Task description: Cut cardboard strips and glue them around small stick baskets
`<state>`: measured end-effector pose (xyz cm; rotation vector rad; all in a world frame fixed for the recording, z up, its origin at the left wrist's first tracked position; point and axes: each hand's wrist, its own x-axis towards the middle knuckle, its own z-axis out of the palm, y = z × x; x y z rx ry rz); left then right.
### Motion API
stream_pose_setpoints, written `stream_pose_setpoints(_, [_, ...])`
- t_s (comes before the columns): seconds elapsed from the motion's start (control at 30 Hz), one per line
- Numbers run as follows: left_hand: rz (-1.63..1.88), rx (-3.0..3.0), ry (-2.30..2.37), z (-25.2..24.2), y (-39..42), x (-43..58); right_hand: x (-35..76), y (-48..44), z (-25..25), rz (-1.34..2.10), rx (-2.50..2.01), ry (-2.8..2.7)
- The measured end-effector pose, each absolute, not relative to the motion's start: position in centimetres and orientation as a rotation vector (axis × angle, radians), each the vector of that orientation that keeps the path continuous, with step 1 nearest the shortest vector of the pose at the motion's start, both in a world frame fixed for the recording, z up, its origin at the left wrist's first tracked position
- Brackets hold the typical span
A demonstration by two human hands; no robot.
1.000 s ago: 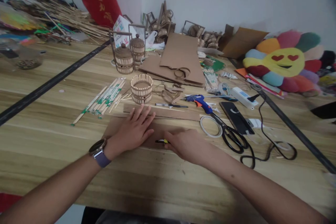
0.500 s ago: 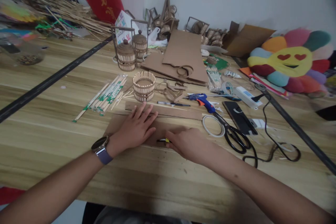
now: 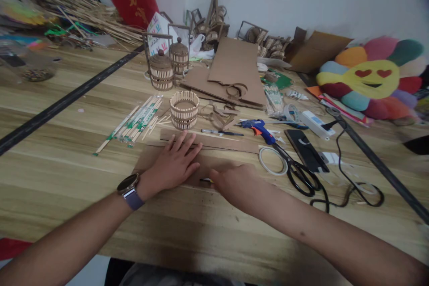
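My left hand lies flat with fingers spread on a brown cardboard piece, its fingertips reaching over a narrow cardboard strip. Closed around a small utility knife, my right hand rests low at the right part of that piece. Only the knife's dark tip and a bit of yellow show; the fingers hide the rest. Just beyond my left fingertips stands a small round bucket made of short wooden sticks. A pen lies behind the strip.
To the right are a blue glue gun, a tape roll, black scissors, a phone and a cable. Packed chopsticks lie left. Behind sit cardboard sheets, lidded stick buckets and a flower cushion.
My right hand has shifted very slightly, and less of the knife's yellow part shows now. My left hand stays in place on the cardboard.
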<state>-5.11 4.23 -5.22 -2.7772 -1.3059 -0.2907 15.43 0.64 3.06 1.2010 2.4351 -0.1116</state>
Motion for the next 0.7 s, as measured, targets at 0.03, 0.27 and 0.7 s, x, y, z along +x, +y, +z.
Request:
stream_pose_setpoints(0.03, [-0.297,-2.775,-1.313,-5.3,4.2,-5.1,15.2,0.5,3.2,-0.089,1.187,2.428])
stream_pose_setpoints(0.27, [-0.36,-2.776,-1.333,-5.8,4.2,-5.1,14.1,0.2,4.0,-0.018,1.116,2.427])
stream_pose_setpoints(0.7, [-0.37,-2.805,-1.334,-5.7,4.2,-5.4,14.2,0.4,4.3,-0.056,1.061,2.413])
